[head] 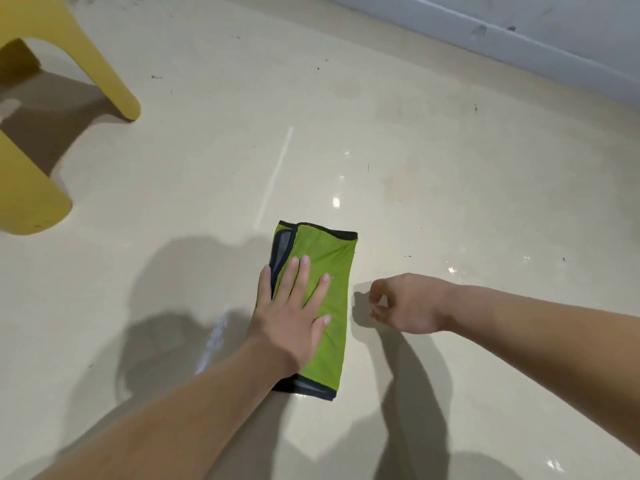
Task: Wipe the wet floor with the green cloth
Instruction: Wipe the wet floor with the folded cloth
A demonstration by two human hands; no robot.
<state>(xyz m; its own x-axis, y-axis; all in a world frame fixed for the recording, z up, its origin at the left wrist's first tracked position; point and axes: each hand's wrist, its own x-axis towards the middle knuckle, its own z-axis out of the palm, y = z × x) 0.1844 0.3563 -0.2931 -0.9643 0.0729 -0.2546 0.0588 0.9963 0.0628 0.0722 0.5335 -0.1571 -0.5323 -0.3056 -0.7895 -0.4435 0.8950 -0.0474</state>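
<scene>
Wet floor (398,188): glossy patches lie ahead and right of the folded green cloth (325,268), whose long axis runs away from the person. Left hand (294,310) presses flat on it, fingers spread, gripping nothing. Right hand (405,303) hangs just beside it, loosely curled, empty.

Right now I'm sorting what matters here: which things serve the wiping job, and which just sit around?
Belongs to the job:
green cloth
left hand pressing flat on it
wet floor

Just there:
yellow stool
wall
right hand, loosely curled, empty
</scene>
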